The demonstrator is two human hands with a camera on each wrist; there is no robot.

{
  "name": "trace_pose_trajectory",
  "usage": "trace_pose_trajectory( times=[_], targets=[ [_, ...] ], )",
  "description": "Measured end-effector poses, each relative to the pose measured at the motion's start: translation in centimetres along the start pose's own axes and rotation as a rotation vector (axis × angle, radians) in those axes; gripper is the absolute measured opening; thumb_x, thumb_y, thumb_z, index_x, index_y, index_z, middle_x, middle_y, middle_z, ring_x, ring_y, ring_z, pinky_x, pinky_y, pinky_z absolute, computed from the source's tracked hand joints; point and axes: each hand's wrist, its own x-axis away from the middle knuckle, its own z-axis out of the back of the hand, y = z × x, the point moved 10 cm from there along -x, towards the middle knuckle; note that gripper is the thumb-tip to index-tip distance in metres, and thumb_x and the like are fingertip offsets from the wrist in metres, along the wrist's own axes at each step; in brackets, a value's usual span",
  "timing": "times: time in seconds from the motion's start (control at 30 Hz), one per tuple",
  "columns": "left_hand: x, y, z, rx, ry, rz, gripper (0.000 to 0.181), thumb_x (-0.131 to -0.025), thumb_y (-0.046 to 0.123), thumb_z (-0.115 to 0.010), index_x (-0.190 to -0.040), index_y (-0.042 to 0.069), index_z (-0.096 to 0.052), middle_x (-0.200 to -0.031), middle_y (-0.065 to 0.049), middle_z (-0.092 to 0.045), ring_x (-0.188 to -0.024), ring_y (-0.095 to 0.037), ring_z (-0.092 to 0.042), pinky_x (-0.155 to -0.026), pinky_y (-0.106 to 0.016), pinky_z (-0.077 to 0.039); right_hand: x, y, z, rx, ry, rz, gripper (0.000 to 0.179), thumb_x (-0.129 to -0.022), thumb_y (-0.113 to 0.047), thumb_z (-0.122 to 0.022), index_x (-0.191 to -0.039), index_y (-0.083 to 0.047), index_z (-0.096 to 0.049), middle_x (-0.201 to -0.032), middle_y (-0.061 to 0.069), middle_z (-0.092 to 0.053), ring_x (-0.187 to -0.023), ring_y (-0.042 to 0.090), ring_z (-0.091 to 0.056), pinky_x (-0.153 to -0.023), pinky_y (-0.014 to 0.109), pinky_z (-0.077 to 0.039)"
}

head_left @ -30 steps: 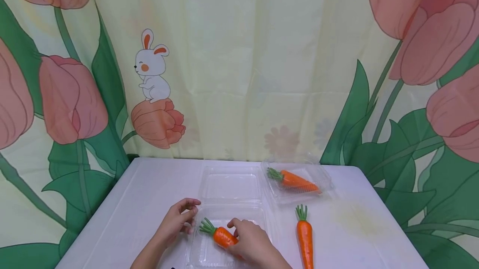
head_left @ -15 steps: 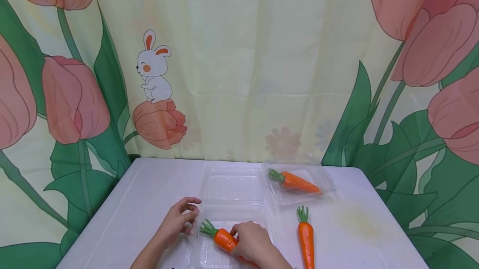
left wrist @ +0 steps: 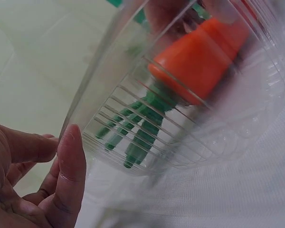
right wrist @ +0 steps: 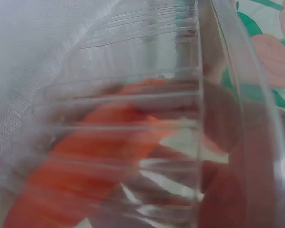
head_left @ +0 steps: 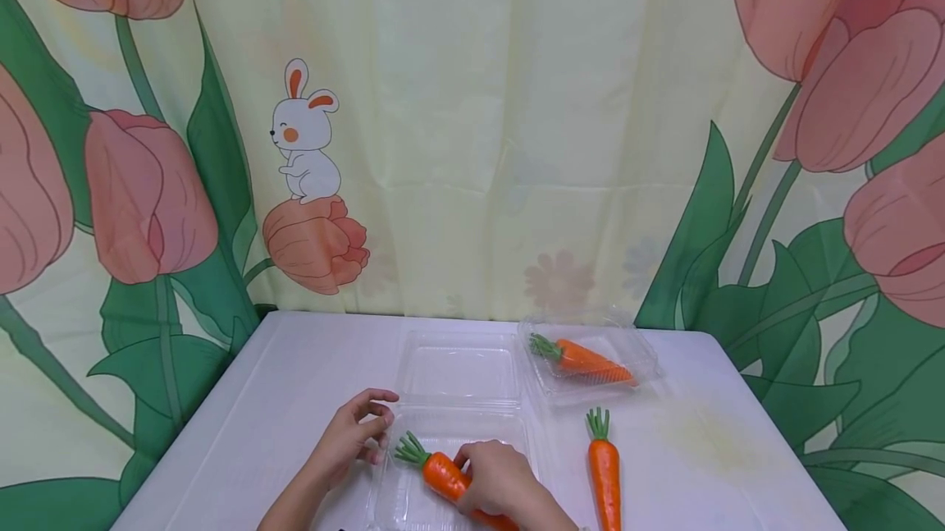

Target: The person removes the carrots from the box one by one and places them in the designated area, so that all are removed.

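Right fingers (head_left: 472, 450), since lowered, curled round a glossy carrot (head_left: 443, 475); left fingers (left wrist: 71, 164) pinching a ribbed plastic tray (head_left: 408, 502)

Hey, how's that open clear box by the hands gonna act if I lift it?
The open clear box will probably flex and feel light, as its see-through walls look thin. Its lid, lying folded back, may flop at the hinge. The tapered carrot inside could roll if the box tips.
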Motion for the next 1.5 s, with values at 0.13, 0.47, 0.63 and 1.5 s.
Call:
trace_pose_trajectory(
  times=[0.13, 0.47, 0.63, 1.5],
  targets=[
    [0.0, 0.0, 0.0, -0.008, 0.004, 0.002, 0.037, -0.097, 0.007, -0.067, -0.133, 0.006, -0.059, -0.104, -0.01, -0.058, -0.068, -0.02, -0.059, -0.05, -0.03, -0.055, 0.0, 0.1, 0.0, -0.013, 0.008, 0.012, 0.033, -0.062, -0.02, -0.087, -0.092, -0.019, -0.073, -0.074, -0.009, -0.058, -0.067, 0.013, -0.05, -0.062, 0.03, -0.04],
    [-0.1, -0.4, 0.2, -0.025, 0.037, 0.036, 0.036, -0.096, 0.006, -0.067, -0.132, 0.007, -0.061, -0.105, -0.011, -0.059, -0.067, -0.022, -0.059, -0.053, -0.031, -0.057, -0.1, 0.1, 0.4, -0.245, -0.038, -0.001, 0.039, -0.068, -0.009, -0.087, -0.103, -0.016, -0.071, -0.084, -0.003, -0.063, -0.076, 0.021, -0.056, -0.072, 0.039, -0.053],
    [0.0, -0.4, 0.2, -0.029, 0.031, 0.036, 0.036, -0.097, 0.007, -0.067, -0.132, 0.006, -0.06, -0.104, -0.011, -0.059, -0.066, -0.021, -0.059, -0.054, -0.03, -0.057, -0.2, 0.0, 1.4, -0.273, -0.024, -0.009, 0.042, -0.07, -0.009, -0.086, -0.106, -0.016, -0.067, -0.088, -0.001, -0.064, -0.077, 0.023, -0.057, -0.072, 0.045, -0.054],
    [0.0, -0.2, 0.1, -0.019, 0.024, 0.011, 0.033, -0.096, 0.007, -0.066, -0.129, 0.007, -0.061, -0.103, -0.009, -0.058, -0.067, -0.019, -0.059, -0.051, -0.029, -0.054, -0.3, 2.4, 3.8, -0.786, 0.02, -0.131, 0.078, -0.085, -0.012, -0.072, -0.153, -0.009, -0.036, -0.105, 0.015, -0.06, -0.076, 0.024, -0.066, -0.066, 0.04, -0.063]
  ],
)
